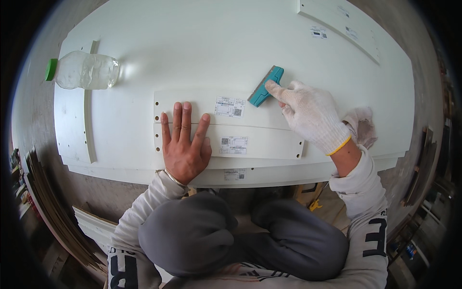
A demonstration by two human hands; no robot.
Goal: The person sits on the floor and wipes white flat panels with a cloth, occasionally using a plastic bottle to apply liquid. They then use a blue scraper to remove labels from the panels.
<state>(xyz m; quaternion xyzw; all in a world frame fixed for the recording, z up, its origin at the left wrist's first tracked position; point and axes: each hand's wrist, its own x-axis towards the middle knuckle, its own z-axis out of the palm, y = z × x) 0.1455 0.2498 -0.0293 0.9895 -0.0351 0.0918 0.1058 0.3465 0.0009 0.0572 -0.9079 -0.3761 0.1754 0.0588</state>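
My bare left hand lies flat with fingers spread across two white panels placed edge to edge. The far panel and the near panel each carry a printed paper label, the far label and the near label. In a white knitted glove, my right hand grips a teal scraper with a metal blade along its left edge. The scraper is over the far panel's far edge, right of its label; whether the blade touches the surface I cannot tell.
A clear bottle with a green cap lies on its side at the left, by a narrow white panel. Another labelled panel is at the far right. A crumpled cloth sits beside my right wrist. Everything rests on large white boards.
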